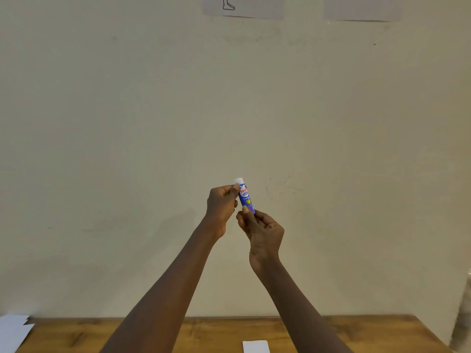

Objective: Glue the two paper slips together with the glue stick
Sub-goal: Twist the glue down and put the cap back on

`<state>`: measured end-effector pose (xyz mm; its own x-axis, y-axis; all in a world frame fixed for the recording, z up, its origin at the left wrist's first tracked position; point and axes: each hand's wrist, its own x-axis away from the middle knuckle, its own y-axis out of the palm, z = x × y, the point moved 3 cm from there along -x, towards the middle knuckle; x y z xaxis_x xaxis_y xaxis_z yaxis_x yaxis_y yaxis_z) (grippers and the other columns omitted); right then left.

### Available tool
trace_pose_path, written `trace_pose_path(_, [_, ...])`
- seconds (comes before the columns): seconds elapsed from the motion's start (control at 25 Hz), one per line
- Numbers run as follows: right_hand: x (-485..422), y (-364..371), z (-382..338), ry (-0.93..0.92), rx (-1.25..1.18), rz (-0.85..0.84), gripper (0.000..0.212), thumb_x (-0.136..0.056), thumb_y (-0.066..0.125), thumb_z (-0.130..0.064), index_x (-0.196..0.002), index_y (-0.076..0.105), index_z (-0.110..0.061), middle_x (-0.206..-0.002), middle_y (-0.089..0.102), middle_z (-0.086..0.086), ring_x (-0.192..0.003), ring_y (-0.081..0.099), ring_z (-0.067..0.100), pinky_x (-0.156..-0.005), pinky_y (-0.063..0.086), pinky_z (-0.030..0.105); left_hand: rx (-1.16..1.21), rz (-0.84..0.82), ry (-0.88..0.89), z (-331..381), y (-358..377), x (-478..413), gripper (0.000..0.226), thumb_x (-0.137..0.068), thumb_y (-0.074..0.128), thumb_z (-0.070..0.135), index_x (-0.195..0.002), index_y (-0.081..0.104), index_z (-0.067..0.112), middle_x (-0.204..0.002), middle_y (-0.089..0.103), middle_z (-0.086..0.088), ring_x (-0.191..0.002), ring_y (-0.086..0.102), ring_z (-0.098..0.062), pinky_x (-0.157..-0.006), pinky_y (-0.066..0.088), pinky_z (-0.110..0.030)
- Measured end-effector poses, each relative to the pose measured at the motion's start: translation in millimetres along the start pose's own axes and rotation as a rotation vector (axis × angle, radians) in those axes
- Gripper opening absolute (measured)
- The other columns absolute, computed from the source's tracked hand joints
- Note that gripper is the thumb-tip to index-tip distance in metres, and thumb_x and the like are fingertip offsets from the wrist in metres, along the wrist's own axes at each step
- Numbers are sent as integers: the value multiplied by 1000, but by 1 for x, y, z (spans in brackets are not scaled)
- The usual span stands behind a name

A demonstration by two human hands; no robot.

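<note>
High above the surface (178,332), in front of a bare pale wall (127,123), both hands hold the glue stick (246,197) almost upright, tilted a little. The left hand (221,207) pinches its white cap end (239,180) between thumb and fingers; the right hand (262,231) is closed around the lower end of the blue barrel, thumb pressed on the label. This looks like the grip for pulling the cap off, though whether the cap has begun to come loose cannot be told.

The stick is probably light, rigid and smooth plastic, so it may slip or twist in the fingers; a firm hold low on the barrel with a straight pull at the cap should serve best.

One white paper slip (256,346) lies flat near the bottom edge of the view, between the forearms; it is thin, floppy and easily creased or pushed about, so it wants a flat finger holding it down. More white paper (14,329) overhangs the far left corner. Which piece is the second slip is unclear.

Room is generous: nothing stands near the hands, and the wood between the papers lies open. The back edge meets the wall, and the right edge runs off at an angle.
</note>
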<state>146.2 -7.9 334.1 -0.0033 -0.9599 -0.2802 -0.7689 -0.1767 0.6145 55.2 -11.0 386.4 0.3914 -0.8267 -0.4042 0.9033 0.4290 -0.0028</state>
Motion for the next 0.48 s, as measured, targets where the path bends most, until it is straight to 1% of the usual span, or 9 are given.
trace_pose_path(0.08, [-1, 0, -2, -77, 133, 10, 19, -77, 66, -7, -94, 64, 1, -64, 68, 6, -47, 65, 10, -50, 55, 16, -10, 37, 1, 0, -1, -1, 20, -93, 45, 24, -85, 58, 11, -66, 48, -8, -57, 40, -12, -57, 38, -24])
trace_pose_path(0.12, [-2, 0, -3, -33, 132, -6, 20, -80, 64, -15, -93, 64, 1, -62, 68, 6, -46, 64, 11, -48, 54, 16, 23, 27, 16, 0, -1, 0, 20, -93, 45, 24, -87, 59, 11, -65, 48, -6, -55, 40, -11, -56, 38, -22])
trace_pose_path(0.2, [-1, -1, -1, 210, 46, -60, 40, -85, 53, -40, -82, 65, -1, -52, 68, 5, -43, 63, 12, -43, 52, 16, 116, -55, 42, 1, 0, 3, 23, -93, 44, 23, -92, 62, 9, -65, 48, -3, -54, 37, -11, -55, 36, -20])
trace_pose_path(0.24, [0, -1, 0, 330, -8, -79, 49, -86, 47, -47, -77, 65, -2, -48, 66, 4, -40, 61, 11, -41, 50, 15, 132, -96, 48, 1, 2, 5, 24, -93, 43, 23, -95, 63, 9, -68, 48, -4, -55, 37, -11, -55, 36, -20])
trace_pose_path(0.28, [1, -1, 0, 398, -71, -82, 49, -86, 46, -48, -75, 63, -3, -44, 64, 3, -37, 58, 9, -39, 48, 14, 118, -115, 54, 0, 3, 6, 26, -93, 43, 23, -98, 64, 8, -69, 48, -5, -56, 36, -11, -55, 37, -19])
trace_pose_path(0.32, [1, 0, -1, 412, -135, -76, 43, -87, 47, -44, -78, 62, -4, -42, 62, 1, -35, 56, 8, -38, 47, 13, 92, -107, 60, -1, 3, 6, 27, -93, 43, 23, -99, 65, 8, -68, 48, -4, -56, 37, -10, -54, 38, -18])
trace_pose_path(0.4, [-1, 1, -2, 317, -171, -42, 28, -88, 50, -34, -80, 60, -8, -41, 59, 0, -35, 54, 7, -39, 47, 12, 66, -57, 53, -3, 5, 7, 27, -94, 43, 22, -100, 65, 7, -64, 46, -3, -55, 36, -11, -53, 37, -19])
trace_pose_path(0.44, [-3, 0, -4, 194, -107, -31, 24, -87, 53, -30, -77, 61, -9, -43, 59, 1, -36, 55, 8, -41, 48, 13, 68, -25, 31, -5, 6, 7, 27, -93, 44, 22, -97, 65, 7, -62, 45, -3, -55, 36, -12, -54, 37, -21])
trace_pose_path(0.48, [-4, -1, -6, 28, 34, -19, 23, -86, 56, -26, -73, 63, -8, -47, 60, 4, -38, 57, 10, -43, 50, 15, 82, 14, -10, -6, 7, 8, 27, -93, 45, 24, -90, 65, 7, -60, 44, -3, -55, 36, -13, -54, 37, -23])
